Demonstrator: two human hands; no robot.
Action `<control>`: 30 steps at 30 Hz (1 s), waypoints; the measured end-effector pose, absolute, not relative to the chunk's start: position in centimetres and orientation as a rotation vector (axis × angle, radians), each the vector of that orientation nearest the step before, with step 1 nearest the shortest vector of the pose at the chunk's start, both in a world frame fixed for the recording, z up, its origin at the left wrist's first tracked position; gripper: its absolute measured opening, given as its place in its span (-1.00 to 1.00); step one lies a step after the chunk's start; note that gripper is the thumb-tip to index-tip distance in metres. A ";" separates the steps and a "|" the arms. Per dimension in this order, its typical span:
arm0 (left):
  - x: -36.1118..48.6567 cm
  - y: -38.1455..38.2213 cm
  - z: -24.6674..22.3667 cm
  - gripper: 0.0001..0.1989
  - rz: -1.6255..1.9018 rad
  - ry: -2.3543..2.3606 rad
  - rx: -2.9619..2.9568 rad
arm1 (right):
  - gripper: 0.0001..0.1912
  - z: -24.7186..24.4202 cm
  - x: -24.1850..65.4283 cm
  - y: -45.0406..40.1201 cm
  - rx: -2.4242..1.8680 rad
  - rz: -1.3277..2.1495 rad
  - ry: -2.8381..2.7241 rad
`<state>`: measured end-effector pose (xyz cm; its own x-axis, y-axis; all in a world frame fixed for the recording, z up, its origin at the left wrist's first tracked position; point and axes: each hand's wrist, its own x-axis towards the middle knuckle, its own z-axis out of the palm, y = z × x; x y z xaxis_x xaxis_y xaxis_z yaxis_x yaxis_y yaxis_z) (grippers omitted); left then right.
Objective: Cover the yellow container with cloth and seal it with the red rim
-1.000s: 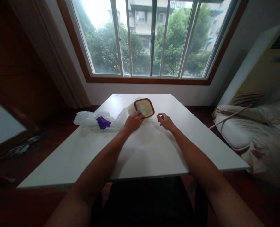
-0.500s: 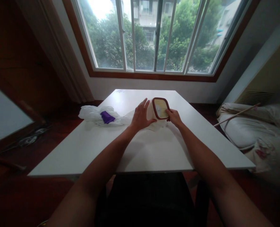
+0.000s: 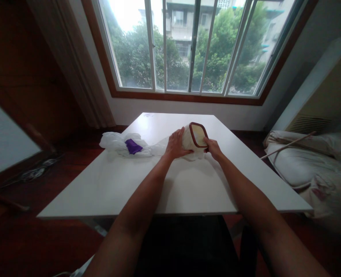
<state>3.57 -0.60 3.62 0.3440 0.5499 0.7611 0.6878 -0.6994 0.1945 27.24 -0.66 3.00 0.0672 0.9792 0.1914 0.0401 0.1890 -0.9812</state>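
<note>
Above the middle of the white table (image 3: 135, 192), a rounded rectangular container (image 3: 198, 134) is tilted with its brown-rimmed, pale yellowish face towards me. My right hand (image 3: 213, 149) grips its right lower rim, thumb on the front and fingers behind. Against the container's whitish left side, my left hand (image 3: 176, 145) is curved, with the thumb stretched below. Thin white plastic, apparently part of a bag, lies around the body there; where bag and body meet I cannot tell. To the left, the crumpled white plastic bag (image 3: 112, 143) spreads out, with a purple piece (image 3: 133, 146) on it.
A wide window (image 3: 173, 61) with a wooden frame is beyond the table. At the right, pale bundled bedding (image 3: 294, 157) has a thin stick (image 3: 288, 144) across it. Cables (image 3: 34, 173) lie on the dark red floor at the left.
My left hand has moved right and closed in on the container's side. The container has turned slightly, showing more of its pale body. The whole view has shifted a little.
</note>
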 end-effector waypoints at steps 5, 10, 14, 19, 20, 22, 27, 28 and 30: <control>2.4 -1.0 3.7 0.44 -1.147 -1.135 -2.511 | -0.43 2.7 27.4 -0.4 -1.112 1.074 -1.223; 2.2 -1.5 3.6 0.36 -1.184 -1.102 -2.502 | -0.42 3.1 27.2 -1.0 -1.201 1.086 -1.275; 2.7 -1.7 3.5 0.31 -1.229 -1.110 -2.461 | -0.47 4.6 27.1 -1.9 -1.371 0.534 -1.373; 2.8 -1.4 3.2 0.33 -1.273 -1.243 -2.370 | -0.60 6.8 26.0 -3.8 -1.077 0.090 -1.548; 2.8 -1.4 3.1 0.34 -1.288 -1.273 -2.346 | -0.62 7.1 25.7 -4.2 -1.002 0.086 -1.618; 2.8 -1.3 2.9 0.33 -1.327 -1.313 -2.308 | -0.67 7.3 24.8 -5.0 -0.887 0.072 -1.732; 3.0 -1.3 2.8 0.33 -1.366 -1.352 -2.291 | -0.74 7.3 23.6 -5.8 -0.808 -0.001 -1.836; 3.0 -1.3 2.8 0.32 -1.360 -1.360 -2.292 | -0.74 7.3 23.6 -5.8 -0.809 -0.008 -1.838; 3.1 -1.3 2.8 0.32 -1.353 -1.369 -2.290 | -0.74 7.3 23.6 -5.7 -0.812 -0.015 -1.836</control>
<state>3.09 -1.33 2.84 0.1767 0.6291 0.7570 0.7645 -0.5722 0.2970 23.63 -5.75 7.31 -0.1900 0.5194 0.8331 0.5329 0.7673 -0.3568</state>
